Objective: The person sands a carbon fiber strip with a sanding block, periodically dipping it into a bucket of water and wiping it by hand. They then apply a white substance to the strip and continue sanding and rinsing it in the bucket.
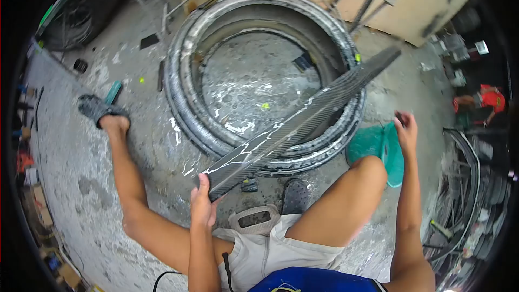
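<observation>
A long dark carbon-fibre-patterned strip (292,130) lies slantwise over a large ring of stacked tyres (181,75), its surface shiny with wet-looking streaks. My left hand (202,205) grips the strip's near end, thumb on top. The far end reaches past the ring at the upper right. Off to the right, my right hand (406,130) is raised over a green bucket (373,143), its fingers closed round a small dark object that I cannot make out.
A shoe-clad foot (102,109) rests on the wet floor at left beside a teal object (113,92). Behind the ring leans a brown board (416,0). Metal frames (448,216) stand at right. A person in red (491,98) is at the far right.
</observation>
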Demonstrator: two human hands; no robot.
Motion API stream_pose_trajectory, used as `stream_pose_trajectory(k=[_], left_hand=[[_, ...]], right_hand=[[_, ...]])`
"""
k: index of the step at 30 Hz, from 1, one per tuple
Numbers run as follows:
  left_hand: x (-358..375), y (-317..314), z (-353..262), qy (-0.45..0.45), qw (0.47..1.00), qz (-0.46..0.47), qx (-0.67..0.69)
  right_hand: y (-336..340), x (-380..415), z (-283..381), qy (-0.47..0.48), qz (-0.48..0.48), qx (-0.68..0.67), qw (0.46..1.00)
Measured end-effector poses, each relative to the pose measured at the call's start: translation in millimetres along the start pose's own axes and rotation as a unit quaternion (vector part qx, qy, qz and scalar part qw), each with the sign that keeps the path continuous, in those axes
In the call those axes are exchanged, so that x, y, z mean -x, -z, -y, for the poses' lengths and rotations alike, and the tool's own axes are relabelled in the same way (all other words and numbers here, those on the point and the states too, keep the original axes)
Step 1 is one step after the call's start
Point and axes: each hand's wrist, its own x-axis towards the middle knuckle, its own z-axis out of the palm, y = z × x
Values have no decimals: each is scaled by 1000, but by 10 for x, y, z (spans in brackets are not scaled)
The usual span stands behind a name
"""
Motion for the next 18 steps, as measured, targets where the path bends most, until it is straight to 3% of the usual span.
stream_pose_trajectory(k=[2, 3, 4, 5, 7, 9, 10, 11, 12, 13, 14, 15, 17, 18], left_hand=[[1, -8, 34, 11, 1000, 5, 11], [-14, 0, 43, 7, 1000, -17, 19], [-31, 13, 31, 0, 999, -38, 29], [-30, 23, 11, -6, 999, -27, 29], [-16, -4, 27, -20, 997, -79, 0], [-98, 57, 163, -60, 994, -94, 21], [-144, 105, 222, -76, 994, -71, 21], [-189, 104, 232, -92, 995, -34, 26], [-137, -13, 172, -99, 994, -29, 32], [-267, 76, 234, -99, 994, -44, 7], [-8, -127, 55, -40, 992, -116, 17], [-91, -204, 89, -44, 994, -96, 15], [-145, 84, 134, -37, 986, -126, -103], [-194, 170, 130, 1, 984, -114, -138]], right_hand=[[-217, -133, 845, 15, 73, -79, 994], [-338, -201, 1167, 23, 132, -40, 990], [-567, -310, 1181, 70, 156, -45, 984], [-767, -419, 1266, 145, 147, 12, 978], [-1181, -472, 1393, 192, 67, 116, 972], [-1507, -296, 1715, 61, 109, 92, 988], [-1620, 21, 2012, 142, 123, 103, 977], [-1758, 265, 2257, 286, 83, 128, 946], [-1864, 572, 2584, 280, 154, 120, 940], [-1989, 836, 2756, 371, 139, -36, 917], [-1985, 980, 2947, 389, 167, -186, 887], [-1833, 1070, 3081, 385, 186, -114, 897], [-1768, 691, 2689, 374, 256, -57, 890], [-1787, 433, 2339, 324, 239, -51, 914]])
